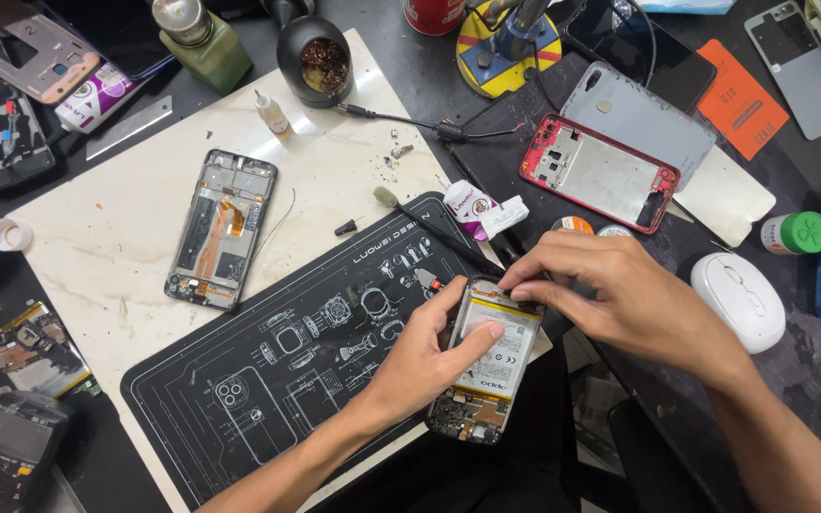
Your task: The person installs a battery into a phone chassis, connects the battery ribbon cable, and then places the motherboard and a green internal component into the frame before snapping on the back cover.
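Lying back-open at the near edge of the black printed work mat is an opened smartphone with a pale rectangular battery showing and bare circuit board at its near end. It sits half off the mat's corner, prob. so both hands can get round it.

Left hand cups the phone from its left side, thumb pressed flat on the battery. That looks like bracing, keeping the body from sliding. So it's closed around the phone's edge, not loose.

Right hand comes in from the far-right, fingertips pinched together at the phone's top edge. Whether a tool or small part sits in that pinch, can't tell; too small.

So the phone is between the two hands: under the left thumb, just below the right fingertips.

Just beyond the right fingers: a white-and-purple glue tube and a thin black-handled brush. To the right of that hand, a white computer mouse. Further off past it, a red-framed phone chassis. Well left of the left hand, a second stripped phone w/ orange flex cable on the cream marble-look board.
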